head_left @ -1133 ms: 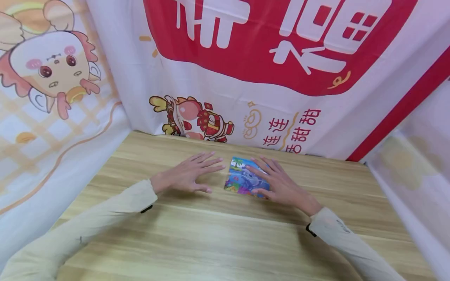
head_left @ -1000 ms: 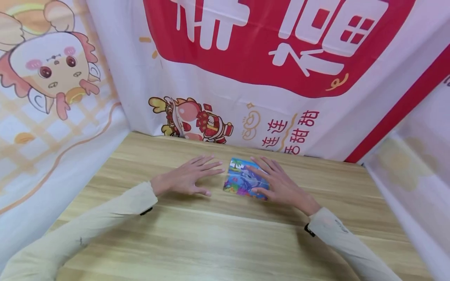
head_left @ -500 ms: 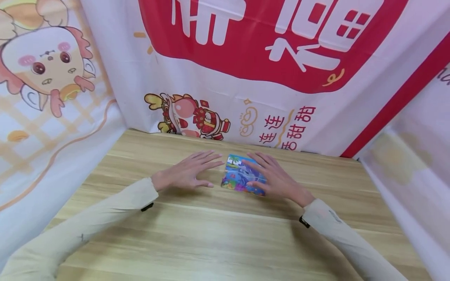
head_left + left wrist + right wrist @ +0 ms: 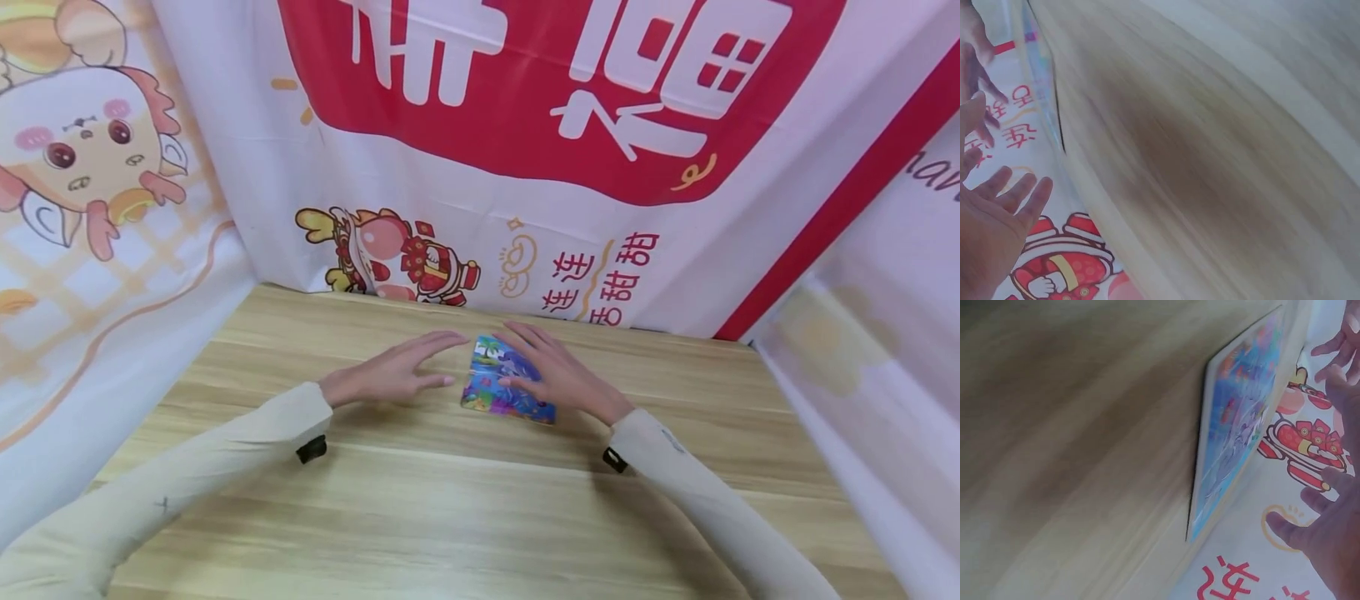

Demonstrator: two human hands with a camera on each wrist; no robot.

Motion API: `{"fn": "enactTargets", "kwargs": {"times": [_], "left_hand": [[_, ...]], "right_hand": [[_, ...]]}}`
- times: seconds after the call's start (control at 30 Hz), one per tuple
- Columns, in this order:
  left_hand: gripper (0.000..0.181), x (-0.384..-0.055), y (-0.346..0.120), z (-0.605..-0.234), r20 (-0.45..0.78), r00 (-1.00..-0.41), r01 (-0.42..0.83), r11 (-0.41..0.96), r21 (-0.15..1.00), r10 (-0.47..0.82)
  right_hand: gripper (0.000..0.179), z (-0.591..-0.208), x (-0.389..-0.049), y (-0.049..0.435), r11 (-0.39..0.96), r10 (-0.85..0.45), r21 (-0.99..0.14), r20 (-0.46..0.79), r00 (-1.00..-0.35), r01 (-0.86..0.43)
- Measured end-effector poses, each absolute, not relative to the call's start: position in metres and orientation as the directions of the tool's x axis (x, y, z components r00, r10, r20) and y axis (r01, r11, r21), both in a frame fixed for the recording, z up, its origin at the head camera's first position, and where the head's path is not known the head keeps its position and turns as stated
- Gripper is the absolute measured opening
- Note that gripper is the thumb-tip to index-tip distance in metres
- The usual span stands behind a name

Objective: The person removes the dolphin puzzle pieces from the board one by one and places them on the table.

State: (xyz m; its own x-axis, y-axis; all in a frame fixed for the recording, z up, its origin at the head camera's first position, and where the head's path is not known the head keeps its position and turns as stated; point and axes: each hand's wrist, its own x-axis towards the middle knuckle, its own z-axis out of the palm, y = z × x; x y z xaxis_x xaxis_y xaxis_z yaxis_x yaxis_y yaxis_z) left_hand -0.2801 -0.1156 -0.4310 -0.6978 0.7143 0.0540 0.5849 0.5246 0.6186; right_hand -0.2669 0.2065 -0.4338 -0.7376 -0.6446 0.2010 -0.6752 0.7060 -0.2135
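A thin square picture board [image 4: 491,392], printed with a blue undersea scene and a palm tree, lies flat near the back of the wooden table. My right hand [image 4: 558,375] is held over its right part with the fingers spread, hiding some of the picture. In the right wrist view a gap shows between that hand [image 4: 1335,519] and the board [image 4: 1235,425]. To the left of the board my left hand [image 4: 401,371] hovers, thumb apart from the fingers and nothing in it. The left wrist view shows its fingers [image 4: 1032,200] extended and loosely parted.
The wooden table [image 4: 420,517] runs back to a white and red printed cloth [image 4: 480,183]. Patterned cloths hang along the left side [image 4: 135,275] and the right side [image 4: 847,367]. Black straps sit at both wrists under light sleeves [image 4: 247,442].
The view has shifted slightly rightward. My right hand has moved a little left over the board. My left hand has turned more onto its side, its fingers now overlapping. The board stays flat on the table.
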Motion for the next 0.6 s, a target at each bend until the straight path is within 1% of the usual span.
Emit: {"fn": "enactTargets", "kwargs": {"times": [0.17,0.27,0.33,0.47,0.53,0.6], "left_hand": [[0.065,-0.284,-0.106,-0.428,0.057,-0.738,0.485,0.469,0.739,0.673],[0.063,-0.288,-0.102,-0.427,0.068,-0.764,0.423,0.419,0.804,0.641],[0.061,-0.292,-0.099,-0.428,0.054,-0.782,0.368,0.389,0.845,0.621],[0.057,-0.298,-0.093,-0.430,-0.023,-0.799,0.223,0.332,0.917,0.601],[0.056,-0.299,-0.092,-0.429,-0.084,-0.801,0.132,0.312,0.941,0.593],[0.057,-0.300,-0.092,-0.427,-0.153,-0.797,0.032,0.294,0.955,0.585]], "right_hand": [[0.075,-0.432,-0.278,0.198,0.717,-0.608,-0.311,0.156,-0.778,-0.623],[0.074,-0.433,-0.285,0.193,0.727,-0.581,-0.359,0.134,-0.803,-0.586],[0.074,-0.435,-0.289,0.190,0.730,-0.569,-0.380,0.122,-0.813,-0.568],[0.066,-0.440,-0.297,0.187,0.715,-0.571,-0.431,0.093,-0.816,-0.550],[0.060,-0.442,-0.300,0.185,0.701,-0.578,-0.466,0.072,-0.813,-0.540],[0.057,-0.444,-0.304,0.183,0.698,-0.574,-0.498,0.041,-0.818,-0.515]]}}
